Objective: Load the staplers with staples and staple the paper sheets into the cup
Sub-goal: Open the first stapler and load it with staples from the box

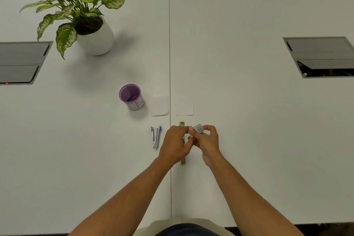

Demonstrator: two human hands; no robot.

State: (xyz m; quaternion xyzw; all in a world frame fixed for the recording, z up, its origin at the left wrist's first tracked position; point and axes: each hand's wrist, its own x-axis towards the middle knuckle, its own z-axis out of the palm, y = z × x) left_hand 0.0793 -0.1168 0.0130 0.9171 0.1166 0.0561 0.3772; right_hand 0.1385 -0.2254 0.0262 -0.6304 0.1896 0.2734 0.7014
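Head view shows the right hand (207, 140) pinching a small staple box (198, 128) between thumb and fingers, while the left hand (175, 144) has its fingers curled at the box's near end; whether they grip it I cannot tell. Beneath both hands lies a yellow-green stapler (183, 162) opened flat on the white table (249, 111), just right of its seam. A blue stapler (156, 137) lies to the left, and farther off sit two paper sheets (160, 105) and the purple cup (131, 97).

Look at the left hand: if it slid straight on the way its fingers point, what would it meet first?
The left hand points up and right, at the small staple box that the right hand pinches. Its fingertips already seem to reach the box, so it would probably meet that first, though depth is unclear.
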